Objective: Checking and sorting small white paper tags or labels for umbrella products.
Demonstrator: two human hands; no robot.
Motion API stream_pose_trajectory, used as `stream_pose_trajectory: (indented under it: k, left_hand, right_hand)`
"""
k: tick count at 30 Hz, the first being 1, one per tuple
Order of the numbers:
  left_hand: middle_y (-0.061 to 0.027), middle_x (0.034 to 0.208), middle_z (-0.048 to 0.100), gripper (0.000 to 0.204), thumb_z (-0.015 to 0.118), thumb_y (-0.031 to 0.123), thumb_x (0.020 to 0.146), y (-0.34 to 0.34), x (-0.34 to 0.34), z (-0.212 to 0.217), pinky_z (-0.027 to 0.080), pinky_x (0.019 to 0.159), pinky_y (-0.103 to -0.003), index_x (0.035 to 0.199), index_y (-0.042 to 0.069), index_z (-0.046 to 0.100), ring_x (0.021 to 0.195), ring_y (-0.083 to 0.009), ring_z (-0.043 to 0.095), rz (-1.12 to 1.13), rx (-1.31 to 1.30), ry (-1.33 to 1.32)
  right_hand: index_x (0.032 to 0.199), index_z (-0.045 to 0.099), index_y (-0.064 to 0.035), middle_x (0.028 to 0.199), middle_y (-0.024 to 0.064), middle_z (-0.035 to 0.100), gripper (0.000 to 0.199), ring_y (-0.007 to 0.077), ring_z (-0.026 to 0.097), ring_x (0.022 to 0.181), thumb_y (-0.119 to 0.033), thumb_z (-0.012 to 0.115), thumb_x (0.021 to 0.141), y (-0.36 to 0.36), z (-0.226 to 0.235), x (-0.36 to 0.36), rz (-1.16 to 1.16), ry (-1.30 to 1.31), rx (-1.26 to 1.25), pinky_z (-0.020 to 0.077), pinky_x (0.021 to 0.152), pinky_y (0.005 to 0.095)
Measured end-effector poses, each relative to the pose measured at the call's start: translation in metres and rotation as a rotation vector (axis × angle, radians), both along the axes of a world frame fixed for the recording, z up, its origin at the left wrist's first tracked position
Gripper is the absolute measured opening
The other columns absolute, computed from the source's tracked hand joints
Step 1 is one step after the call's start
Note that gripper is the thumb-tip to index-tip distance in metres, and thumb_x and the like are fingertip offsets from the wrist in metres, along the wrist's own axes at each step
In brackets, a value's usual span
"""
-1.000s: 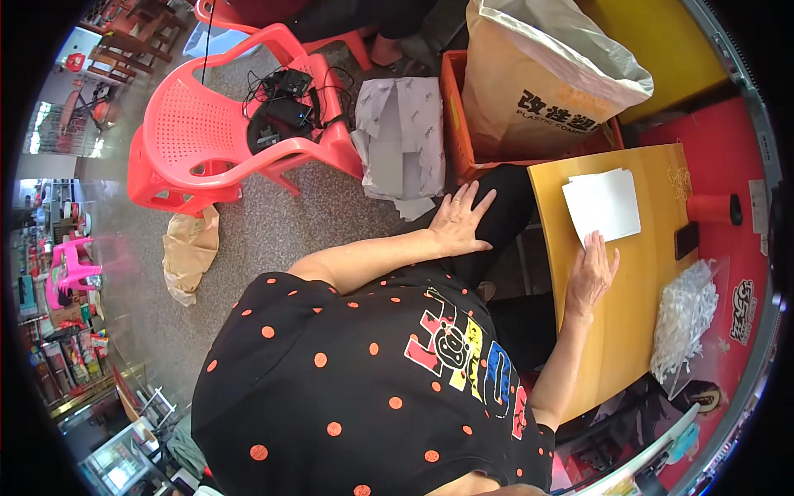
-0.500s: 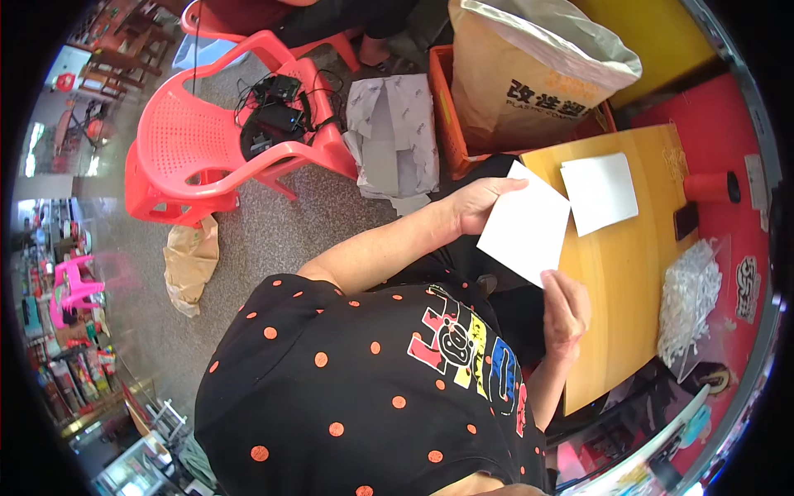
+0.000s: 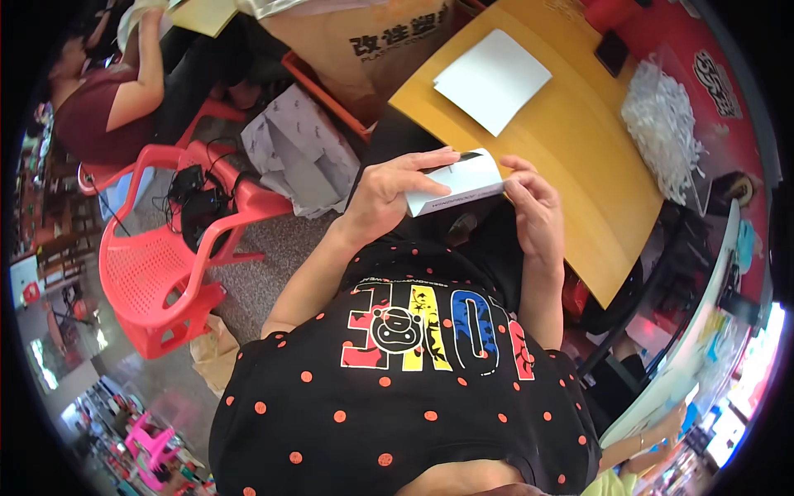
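Note:
Both hands are at a small white carton (image 3: 467, 178), held over my lap by the near edge of the table. Its top panel bows upward, a narrow printed side faces me, and a dark gap shows along its far edge. My left hand (image 3: 385, 194) grips the left end, fingers across the top; its thumb is partly hidden. At the other end, my right hand (image 3: 533, 207) pinches the corner between thumb and fingers. Beyond them, a flat stack of white card pieces (image 3: 494, 81) lies on the wooden table (image 3: 591, 190).
A clear bag of white strips (image 3: 666, 128) and a dark phone (image 3: 612, 54) sit at the table's far right. Left of me stand a pink chair (image 3: 149, 269) with cables and black devices (image 3: 198, 198), a wrapped box (image 3: 298, 149) and a large paper sack (image 3: 356, 50). Another person (image 3: 107, 107) sits beyond.
The flat white piece has turned and bowed open, showing its printed side. My hands have shifted left and now hold opposite ends. The whole view has swung round toward the right.

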State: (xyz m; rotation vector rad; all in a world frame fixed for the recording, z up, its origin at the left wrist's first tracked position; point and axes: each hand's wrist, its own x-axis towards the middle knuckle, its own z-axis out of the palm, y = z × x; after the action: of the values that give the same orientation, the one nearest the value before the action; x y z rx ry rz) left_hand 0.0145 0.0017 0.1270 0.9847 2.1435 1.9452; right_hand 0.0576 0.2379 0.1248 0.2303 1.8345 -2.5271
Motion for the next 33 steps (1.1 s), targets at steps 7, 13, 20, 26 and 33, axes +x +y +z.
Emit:
stream_pose_trajectory:
  k: [7,13,20,26,33]
  left_hand:
    - [-0.0202,0.124,0.058,0.028,0.059,-0.012,0.067,0.008,0.004,0.008,0.043,0.101,-0.037,0.091,-0.003,0.069,0.121,-0.0337,0.053,-0.052,-0.191,0.320]
    - [-0.0169,0.129,0.054,0.035,0.055,-0.013,0.077,0.004,0.016,0.002,0.046,0.095,-0.032,0.108,0.000,0.064,0.115,-0.0275,0.057,0.416,-0.149,0.067]
    - [-0.0157,0.099,0.066,0.020,0.055,0.002,0.091,-0.007,0.015,-0.002,0.045,0.038,-0.018,0.108,-0.007,0.061,0.069,-0.0191,0.069,0.037,0.395,-1.221]
    - [-0.0179,0.101,0.066,0.024,0.056,0.002,0.090,0.004,0.019,-0.012,0.053,0.047,-0.020,0.112,-0.007,0.060,0.073,-0.0215,0.070,0.045,0.398,-1.125]
    - [-0.0166,0.098,0.067,0.021,0.059,0.001,0.089,0.019,0.021,-0.004,0.057,0.069,-0.026,0.108,-0.007,0.062,0.080,-0.0212,0.070,0.103,0.496,-1.022]
  right_hand:
    - [0.085,0.068,0.0002,0.095,0.0079,0.067,0.007,0.0103,0.060,0.080,-0.007,0.069,0.084,-0.001,-0.021,-0.008,0.021,-0.112,-0.142,0.0479,0.075,0.0238]
    - [0.089,0.068,0.0033,0.090,0.0075,0.067,0.007,0.0103,0.061,0.076,-0.001,0.068,0.084,-0.003,-0.020,-0.009,-0.162,0.101,-0.022,0.0502,0.070,0.0227]
    - [0.086,0.069,0.0034,0.089,0.0073,0.067,0.006,0.0100,0.061,0.078,0.002,0.071,0.080,0.002,-0.013,-0.008,-0.107,0.152,0.156,0.0499,0.070,0.0217]
    - [0.082,0.067,0.0021,0.086,0.0090,0.069,0.005,0.0100,0.062,0.074,0.003,0.072,0.079,-0.002,-0.016,-0.010,-0.164,0.071,0.001,0.0505,0.070,0.0221]
    - [0.078,0.064,0.0009,0.085,0.0100,0.068,0.008,0.0106,0.063,0.074,0.003,0.072,0.079,-0.003,-0.020,-0.011,-0.203,0.046,-0.039,0.0512,0.071,0.0230]
